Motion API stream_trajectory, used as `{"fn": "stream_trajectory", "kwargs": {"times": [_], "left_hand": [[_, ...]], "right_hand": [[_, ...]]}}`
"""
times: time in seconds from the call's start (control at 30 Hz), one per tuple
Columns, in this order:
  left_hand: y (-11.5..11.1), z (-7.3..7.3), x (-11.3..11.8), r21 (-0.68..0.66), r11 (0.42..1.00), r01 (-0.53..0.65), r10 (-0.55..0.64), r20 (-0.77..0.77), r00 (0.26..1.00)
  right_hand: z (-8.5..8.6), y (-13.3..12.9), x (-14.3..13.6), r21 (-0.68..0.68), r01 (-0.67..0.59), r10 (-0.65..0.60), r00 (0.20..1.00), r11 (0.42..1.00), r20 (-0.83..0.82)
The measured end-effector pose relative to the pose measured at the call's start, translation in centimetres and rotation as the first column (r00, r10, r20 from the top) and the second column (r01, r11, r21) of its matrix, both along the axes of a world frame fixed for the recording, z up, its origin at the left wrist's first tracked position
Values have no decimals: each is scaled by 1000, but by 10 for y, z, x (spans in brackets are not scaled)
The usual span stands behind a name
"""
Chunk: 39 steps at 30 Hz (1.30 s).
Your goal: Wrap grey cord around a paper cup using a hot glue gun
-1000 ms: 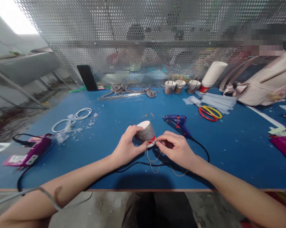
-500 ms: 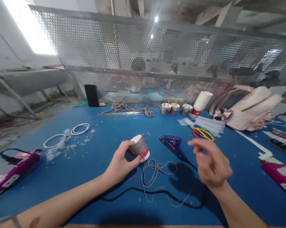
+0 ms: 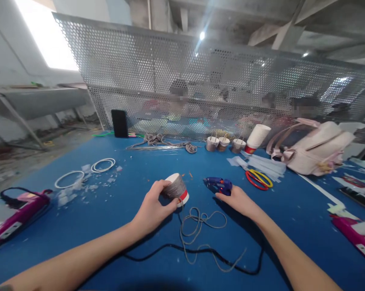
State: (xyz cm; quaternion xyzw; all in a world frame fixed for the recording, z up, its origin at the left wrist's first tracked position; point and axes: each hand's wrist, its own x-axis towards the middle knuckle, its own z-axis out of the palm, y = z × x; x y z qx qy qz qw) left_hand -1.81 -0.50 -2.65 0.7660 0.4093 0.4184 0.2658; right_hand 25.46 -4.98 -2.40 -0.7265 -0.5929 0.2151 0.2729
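My left hand [image 3: 156, 204] grips a paper cup [image 3: 183, 197] that lies tilted, thumb near its red-and-white end and fingers on the far side. Grey cord [image 3: 175, 186] is wound around most of the cup, and its loose length [image 3: 190, 234] trails in loops over the blue table. To the right, my right hand [image 3: 238, 199] is closed around the handle of a blue hot glue gun [image 3: 218, 184]. The gun's nozzle points left, toward the cup. Part of the handle is hidden by my fingers.
Scissors [image 3: 258, 180] with red and yellow handles lie right of the glue gun, by clear strips [image 3: 267, 163]. Cord-wrapped cups [image 3: 212, 144], stacked cups [image 3: 258, 136] and a backpack [image 3: 318, 147] stand behind. White rings [image 3: 103, 165] lie left. A black cable [image 3: 167, 245] crosses in front.
My right hand has moved left and down onto the glue gun and closed around its handle. My left hand still holds the cup in nearly the same place.
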Motion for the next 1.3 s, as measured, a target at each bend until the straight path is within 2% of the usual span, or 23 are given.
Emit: {"fn": "stream_trajectory", "kwargs": {"times": [0.1, 0.2, 0.33, 0.43, 0.53, 0.63, 1.03, 1.3], "left_hand": [[2, 0, 0, -1, 1000, 19, -19, -5, 1000], [5, -3, -1, -7, 1000, 25, -25, 1, 1000], [8, -8, -1, -16, 999, 33, -32, 10, 999], [9, -12, -2, -25, 999, 38, -38, 26, 999], [10, -13, -1, -42, 998, 48, -46, 32, 998], [9, -12, 0, -61, 996, 59, -57, 30, 998], [6, -11, 3, -58, 996, 74, -72, 39, 997], [5, -11, 2, -29, 998, 58, -58, 25, 998]], "right_hand": [[-7, 7, -5, 16, 55, -54, 998, 998, -26], [-6, 6, -10, 27, 57, -55, 995, 998, -78], [-1, -10, -28, 50, 15, -5, 981, 999, -194], [3, -28, -47, 123, -54, 84, 962, 991, -259], [5, -41, -61, 243, -161, 213, 955, 957, -206], [4, -47, -67, 316, -225, 274, 954, 922, -120], [1, -48, -71, 361, -252, 299, 951, 898, -78], [-4, -50, -73, 425, -330, 351, 936, 843, 31]]}}
